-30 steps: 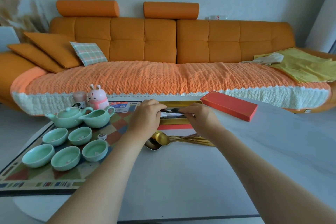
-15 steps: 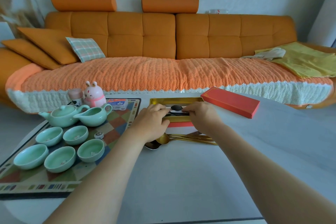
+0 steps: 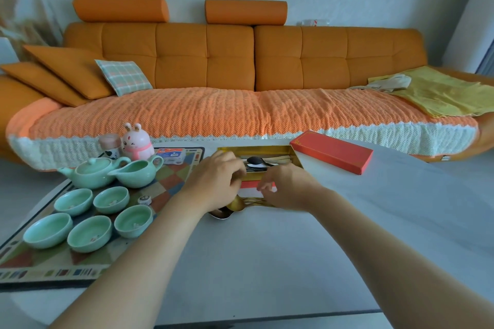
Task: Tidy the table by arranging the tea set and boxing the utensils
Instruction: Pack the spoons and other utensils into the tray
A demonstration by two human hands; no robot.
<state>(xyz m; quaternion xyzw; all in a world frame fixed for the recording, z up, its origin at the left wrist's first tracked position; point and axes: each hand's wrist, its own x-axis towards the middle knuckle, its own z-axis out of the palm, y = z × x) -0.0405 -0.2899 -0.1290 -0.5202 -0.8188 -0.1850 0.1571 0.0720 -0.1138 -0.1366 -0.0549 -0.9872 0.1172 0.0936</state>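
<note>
Left hand (image 3: 217,181), right hand (image 3: 287,187), curled at box (image 3: 254,147)

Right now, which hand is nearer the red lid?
Right. The right hand is just left of the red lid, at the gold box; the left hand is farther left, at the box's left end.

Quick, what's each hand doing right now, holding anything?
Left hand: fingers curled at the edge of the gold box; cannot tell if holding anything.
Right hand: open, fingers loosely curled above the gold cutlery, holding nothing.
</note>
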